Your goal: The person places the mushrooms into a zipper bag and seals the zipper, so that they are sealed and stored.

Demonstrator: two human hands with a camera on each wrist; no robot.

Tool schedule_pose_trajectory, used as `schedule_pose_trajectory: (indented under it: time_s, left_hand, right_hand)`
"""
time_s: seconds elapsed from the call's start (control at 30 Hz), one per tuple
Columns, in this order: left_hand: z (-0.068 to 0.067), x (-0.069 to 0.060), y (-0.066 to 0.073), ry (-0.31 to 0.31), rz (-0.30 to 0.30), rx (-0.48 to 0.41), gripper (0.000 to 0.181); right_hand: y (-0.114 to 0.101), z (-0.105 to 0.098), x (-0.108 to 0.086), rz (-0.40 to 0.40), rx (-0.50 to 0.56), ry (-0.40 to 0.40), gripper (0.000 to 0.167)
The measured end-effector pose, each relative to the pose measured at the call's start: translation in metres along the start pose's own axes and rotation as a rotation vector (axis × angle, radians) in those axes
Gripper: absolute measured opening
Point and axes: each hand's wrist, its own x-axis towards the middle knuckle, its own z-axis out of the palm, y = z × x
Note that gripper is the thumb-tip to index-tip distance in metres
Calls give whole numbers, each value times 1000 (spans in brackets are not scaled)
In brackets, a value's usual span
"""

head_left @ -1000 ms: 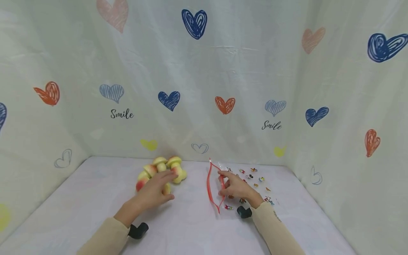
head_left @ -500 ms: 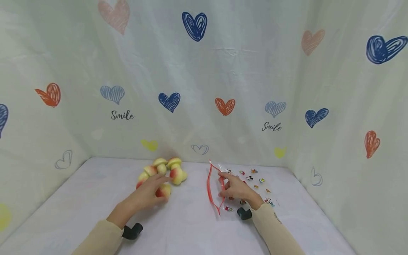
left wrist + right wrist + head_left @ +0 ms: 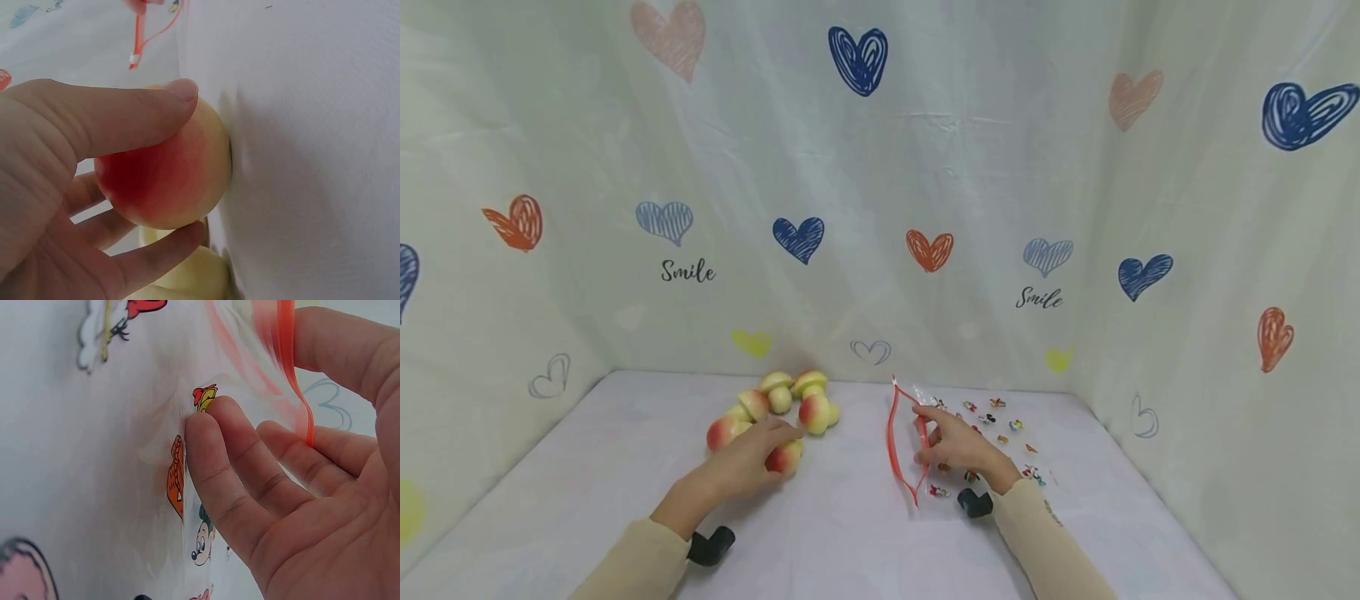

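Head view, leftmost: yellow mushroom-like pieces are grouped beyond the left hand on the white-covered table, within easy reach. One red-blushed peach is gripped by that hand at the near side of the group. Its surface is pinched between thumb and fingers (seen closely in the left wrist view), presumably so that the round body cannot roll. The peach appears to rest on the table.

Farther right, a clear, cartoon-figured zip bag is laid with its red-edged mouth parted and turned towards the peach. At its right-hand edge the right hand is positioned, thumb and fingers spread apart. Film and red edge are touched, no pinch being visible; by this spread, the mouth is apparently braced apart.
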Motion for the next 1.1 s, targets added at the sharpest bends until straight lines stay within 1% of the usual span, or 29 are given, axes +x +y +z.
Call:
schedule_pose_trajectory:
  time_s: [0.13,0.23,0.43,0.63,0.83,1.1]
  left_hand:
    - [-1,0,-1,-2,-17,-13,54]
    - [-2,0,-1,-3,-18,-16,53]
    - [0,0,-2,12,7,-7,52]
    - [3,-1,-2,15,6,-17,54]
    - [3,-1,1,28,15,-25,55]
    - [5,4,6,57,40,-31,53]
  right_hand:
    - [-2,0,0,9,-18,7,84]
    - [-2,0,0,7,-25,7,84]
    - [-3,1,0,-11,-36,4,83]
    - [-2,3,-1,-9,-43,6,83]
    - [-2,3,-1,-6,-45,8,83]
    - [0,3,-1,-14,-42,11,83]
